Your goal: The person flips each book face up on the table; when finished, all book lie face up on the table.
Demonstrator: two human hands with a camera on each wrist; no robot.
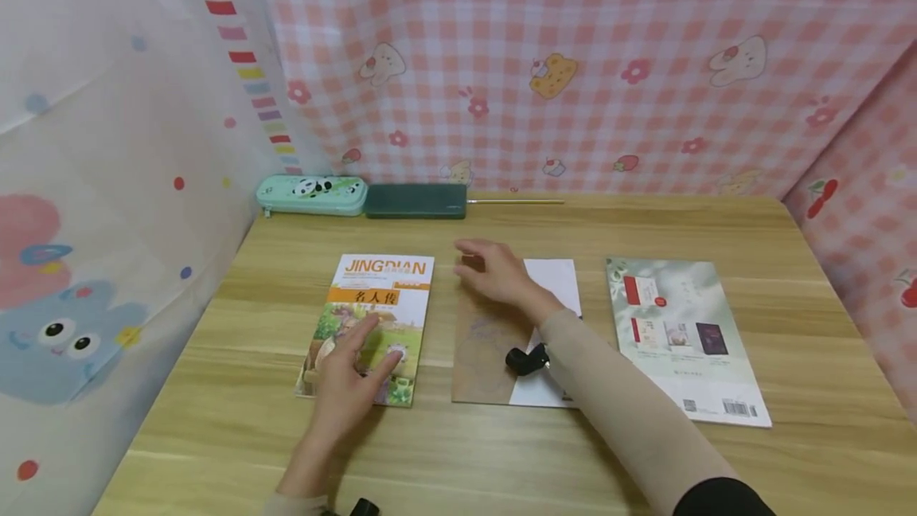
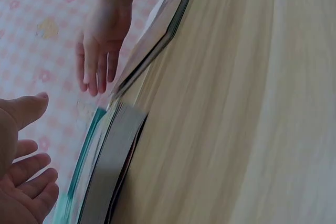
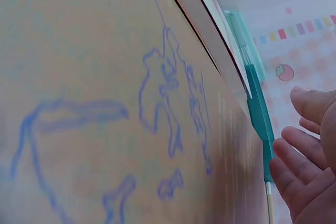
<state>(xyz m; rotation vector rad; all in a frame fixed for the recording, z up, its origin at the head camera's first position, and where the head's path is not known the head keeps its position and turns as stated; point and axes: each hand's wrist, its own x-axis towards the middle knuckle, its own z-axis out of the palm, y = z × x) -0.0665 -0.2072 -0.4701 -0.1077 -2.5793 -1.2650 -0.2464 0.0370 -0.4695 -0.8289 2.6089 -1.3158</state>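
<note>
My left hand [image 1: 342, 390] is over the lower part of an orange-and-white paperback [image 1: 408, 318], its thumb and fingers spread. The left wrist view shows that hand [image 2: 23, 182] with nothing in its fingers, beside the thick page edge of the book [image 2: 113, 166]. Over the top of a brown-and-white book [image 1: 481, 361] in the middle reaches my right hand [image 1: 496, 273], its fingers loosely bent and holding nothing. Blue line drawings cover the brown part [image 3: 84, 56] in the right wrist view, where the right hand [image 3: 310, 161] appears at the right edge.
A pale green book or magazine [image 1: 688, 373] lies to the right. Along the back of the wooden table [image 1: 215, 420] stand a mint pencil case [image 1: 286, 196] with a panda and a dark green case [image 1: 415, 201], then a thin rod [image 1: 516, 201]. Patterned curtains [image 1: 595, 126] hang behind.
</note>
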